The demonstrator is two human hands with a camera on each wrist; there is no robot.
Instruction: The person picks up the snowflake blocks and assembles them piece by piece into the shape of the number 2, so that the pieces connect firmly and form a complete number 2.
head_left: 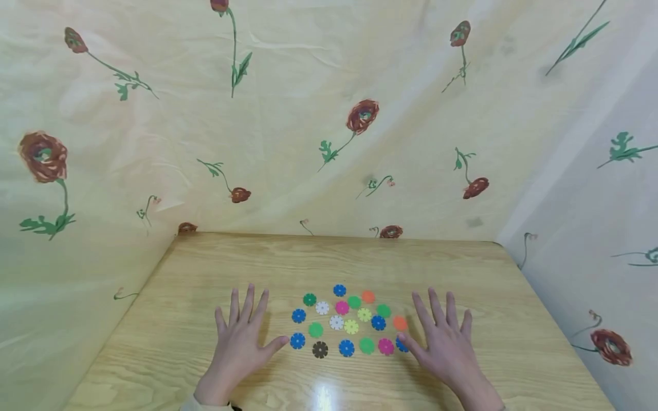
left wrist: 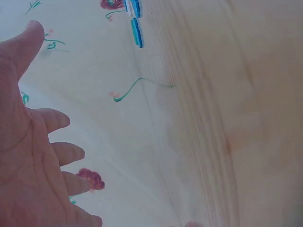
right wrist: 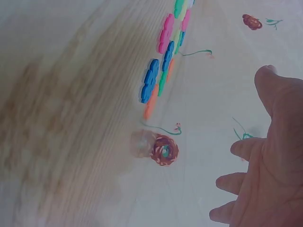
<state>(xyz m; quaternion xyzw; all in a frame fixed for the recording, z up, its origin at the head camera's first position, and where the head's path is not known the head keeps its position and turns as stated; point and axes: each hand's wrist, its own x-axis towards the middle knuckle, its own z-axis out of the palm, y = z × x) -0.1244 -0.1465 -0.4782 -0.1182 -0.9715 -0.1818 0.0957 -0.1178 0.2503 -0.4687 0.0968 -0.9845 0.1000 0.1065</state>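
Observation:
Several flat, notched plastic discs lie spread over the middle of the wooden table, among them a brown disc (head_left: 320, 350), a pink disc (head_left: 386, 346), a white disc (head_left: 322, 308) and a dark green disc (head_left: 309, 299). Left of them is my left hand (head_left: 239, 342), palm down with fingers spread and straight, its thumb tip close to a blue disc (head_left: 297, 341). My right hand (head_left: 446, 348) is spread the same way on the right side, and its thumb partly covers another blue disc (head_left: 402, 345). Neither hand holds anything. In the right wrist view, an orange disc (right wrist: 150, 105) appears edge-on.
Wood-grain tabletop (head_left: 329, 260) stretches around the discs. A cream cloth with printed red flowers (head_left: 288, 114) hangs behind the table and along both sides. Light glares off the front of the table.

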